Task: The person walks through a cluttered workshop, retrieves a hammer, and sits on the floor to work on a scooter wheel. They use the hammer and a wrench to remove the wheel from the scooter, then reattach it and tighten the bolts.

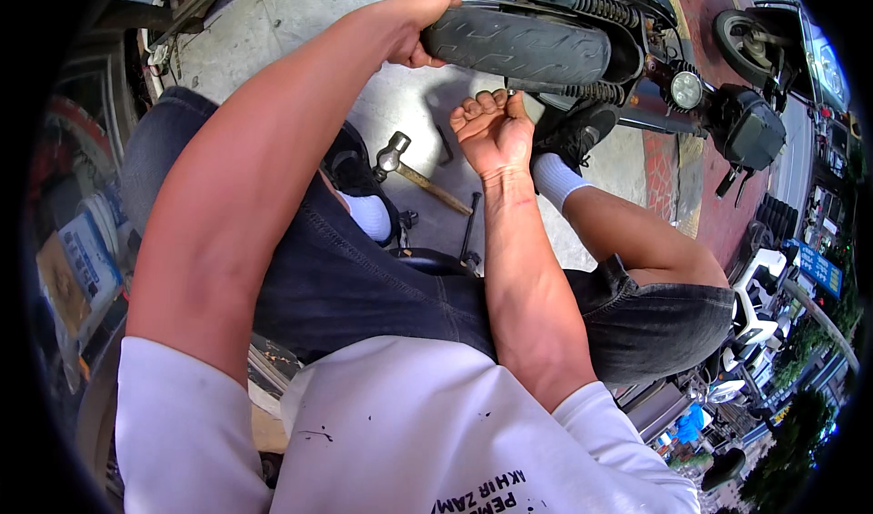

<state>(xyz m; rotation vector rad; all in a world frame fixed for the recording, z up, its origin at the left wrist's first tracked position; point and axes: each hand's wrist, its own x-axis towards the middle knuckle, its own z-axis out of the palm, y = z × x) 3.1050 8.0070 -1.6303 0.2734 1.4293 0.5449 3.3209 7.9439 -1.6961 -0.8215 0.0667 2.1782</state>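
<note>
A black tyre point(518, 43) with a grooved tread fills the upper middle, on a wheel mounted between spring forks point(596, 91) of a small scooter or bike. My left hand point(416, 28) grips the end of the tyre nearest me, thumb on top and fingers curled beneath. Beside the near fork end, my right hand point(496, 132) is turned palm up with its fingers curled. Its thumb and fingertips meet by a small metal axle end point(511, 88); anything pinched there is too hidden to name. On the ground between my feet lies a ball-peen hammer point(418, 172) with a wooden handle.
A dark rod-like tool point(471, 225) lies beside the hammer, and a bent hex key point(445, 144) rests farther off. The bike's headlight point(687, 89) and handlebar parts point(750, 139) extend to the right. Another parked vehicle's wheel point(750, 49) stands beyond. Wrapped packages point(86, 250) sit at left.
</note>
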